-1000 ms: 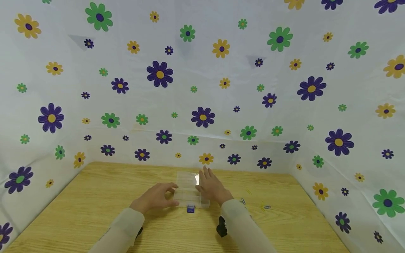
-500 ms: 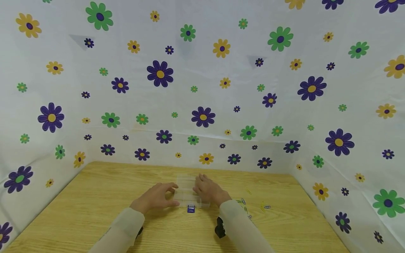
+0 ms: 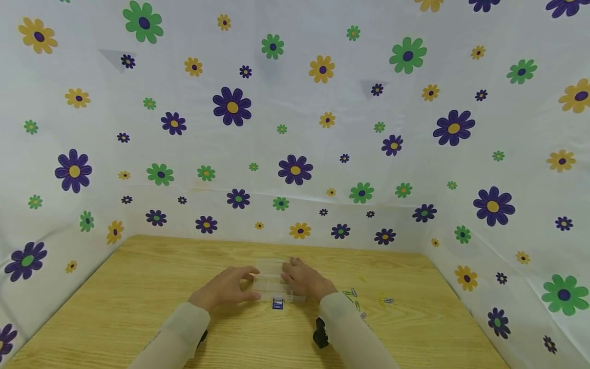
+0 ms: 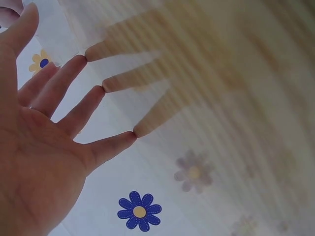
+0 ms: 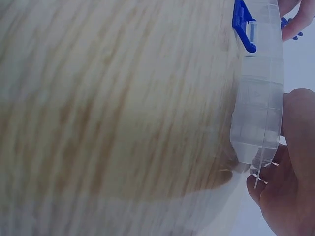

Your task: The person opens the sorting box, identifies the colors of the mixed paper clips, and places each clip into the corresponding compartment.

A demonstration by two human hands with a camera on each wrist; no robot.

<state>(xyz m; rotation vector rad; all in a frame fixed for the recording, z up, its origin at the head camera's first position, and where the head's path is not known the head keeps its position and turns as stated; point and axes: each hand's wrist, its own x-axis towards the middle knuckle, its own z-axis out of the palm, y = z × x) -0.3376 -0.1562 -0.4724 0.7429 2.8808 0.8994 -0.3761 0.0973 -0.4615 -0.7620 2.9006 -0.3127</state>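
Note:
A clear plastic compartment box (image 3: 266, 289) sits mid-table, its blue latch (image 3: 278, 304) facing the near side. Its clear lid (image 3: 269, 266) stands raised behind it. My left hand (image 3: 226, 288) is at the box's left end, thumb and index tips overlapping it. In the left wrist view, this hand's fingers (image 4: 98, 113) are spread and nearly straight, several tips touching the tabletop. My right hand (image 3: 305, 280), at the right end, has bent fingers. In the right wrist view its fingertips (image 5: 254, 189) hold a thin clear edge of the lid, next to the box wall (image 5: 256, 115).
Several coloured paper clips (image 3: 357, 305) lie scattered on the wood-grain table (image 3: 161, 282) to the right, beyond my sleeve. A white flowered cloth (image 3: 295, 128) encloses the back and both sides. The dark wrist camera (image 3: 320, 333) hangs beneath my right wrist.
My right hand has drawn nearer and slightly left, its fingers going from straight to bent. The lid's top edge has come lower and its bright glare is gone. The left hand stays put.

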